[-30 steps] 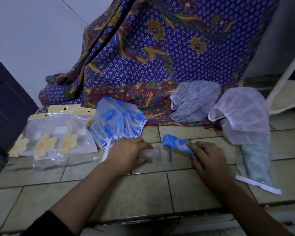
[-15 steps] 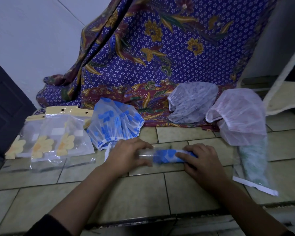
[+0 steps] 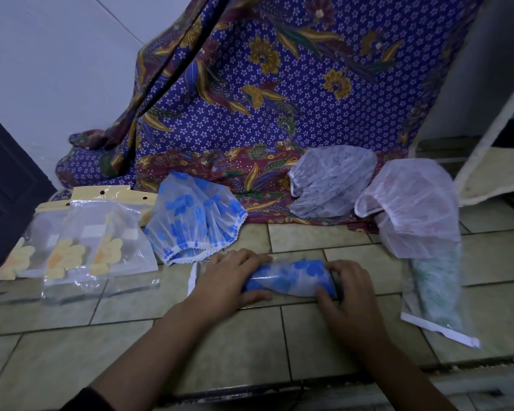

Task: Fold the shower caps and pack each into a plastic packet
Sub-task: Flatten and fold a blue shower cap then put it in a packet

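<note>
A folded blue-flowered shower cap (image 3: 291, 278) lies lengthwise inside a clear plastic packet on the tiled floor. My left hand (image 3: 229, 281) grips the packet's left end. My right hand (image 3: 349, 287) curls round its right end. A loose blue-flowered cap (image 3: 195, 216) sits just behind, a grey-patterned cap (image 3: 331, 179) and a pink-white cap (image 3: 413, 206) lie further right.
Packed packets with yellow flowers (image 3: 80, 247) lie at the left by a dark door (image 3: 6, 188). A packet holding a green cap (image 3: 438, 292) lies at the right. A purple batik cloth (image 3: 279, 99) hangs behind. The floor drops off at a step edge (image 3: 250, 390) near me.
The blue cap has gone from sticking out at the packet's right end to lying fully inside it. My right hand now curls round the packet's end.
</note>
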